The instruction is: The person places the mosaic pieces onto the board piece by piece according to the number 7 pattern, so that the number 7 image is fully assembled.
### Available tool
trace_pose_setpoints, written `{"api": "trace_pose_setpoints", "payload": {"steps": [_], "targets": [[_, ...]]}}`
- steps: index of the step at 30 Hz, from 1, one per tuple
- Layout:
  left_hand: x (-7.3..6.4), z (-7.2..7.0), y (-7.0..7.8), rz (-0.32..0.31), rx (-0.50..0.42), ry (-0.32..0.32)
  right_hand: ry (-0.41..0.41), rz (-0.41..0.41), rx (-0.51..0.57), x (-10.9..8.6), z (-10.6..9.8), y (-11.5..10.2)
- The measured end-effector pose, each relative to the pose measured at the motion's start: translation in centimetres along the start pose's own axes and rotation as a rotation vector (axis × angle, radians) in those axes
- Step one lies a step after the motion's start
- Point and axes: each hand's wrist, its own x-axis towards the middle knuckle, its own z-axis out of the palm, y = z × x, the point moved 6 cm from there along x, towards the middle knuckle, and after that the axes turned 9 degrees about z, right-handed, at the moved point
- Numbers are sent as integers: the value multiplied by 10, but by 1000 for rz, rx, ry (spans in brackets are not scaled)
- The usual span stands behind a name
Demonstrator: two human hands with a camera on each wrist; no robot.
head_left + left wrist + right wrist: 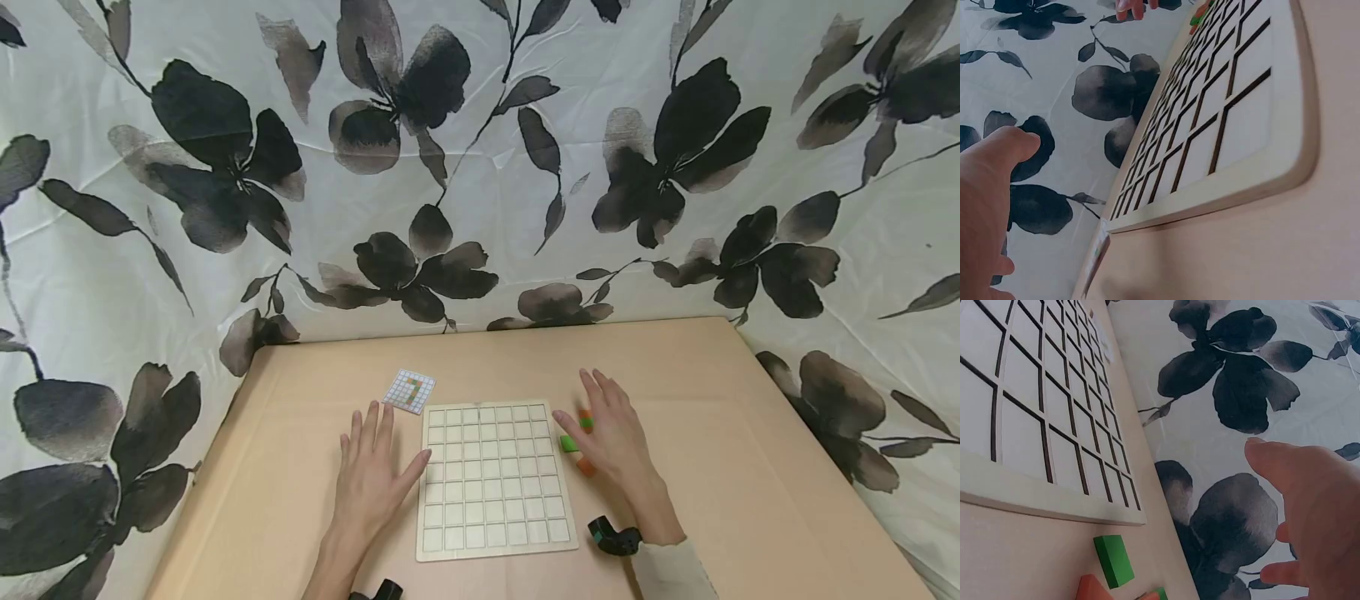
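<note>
A pale grid board with rows of white square cells lies flat in front of me. My left hand is held at its left side, fingers spread and holding nothing, the thumb tip at the board's edge. On the right, my right hand has its fingers extended and grips nothing. Beside the board, partly hidden under that hand, are a green block, an orange block and more orange and green pieces. Past my left fingertips lies a small card printed with a grid and coloured squares.
Everything lies on a light tan table. A white cloth with dark flowers hangs behind the table's back edge and down both sides. Black wrist cameras are worn on both wrists.
</note>
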Motion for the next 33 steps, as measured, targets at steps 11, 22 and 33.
{"api": "trace_pose_setpoints", "payload": {"steps": [11,22,33], "targets": [[-24,10,1,28,-58,-16,14,12,14,-3,4,15],[-50,18,8,88,-63,-35,2,52,47,-12,8,31],[-70,25,21,125,-13,-119,-10,93,40,-11,13,47]]}}
